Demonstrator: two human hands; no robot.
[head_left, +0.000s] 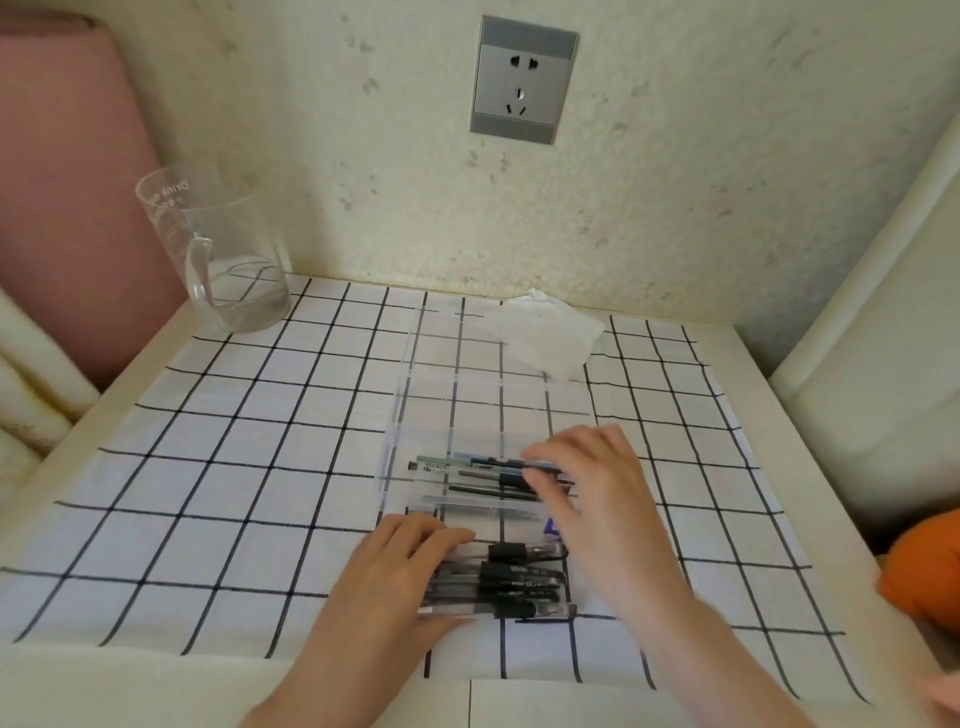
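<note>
Your right hand covers the right ends of the pens in the clear box. Your left hand, gripping the near pens, hides their left ends. The print on the pens is too small to read. The right edge cuts off the orange object.

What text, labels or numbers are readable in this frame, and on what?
"Drink": near the rim of the clear jug, mirrored through the glass; the rest of its print is too blurred.
Near pens: white print on the barrels, unreadable.
Far pens: small label, unreadable.
</note>
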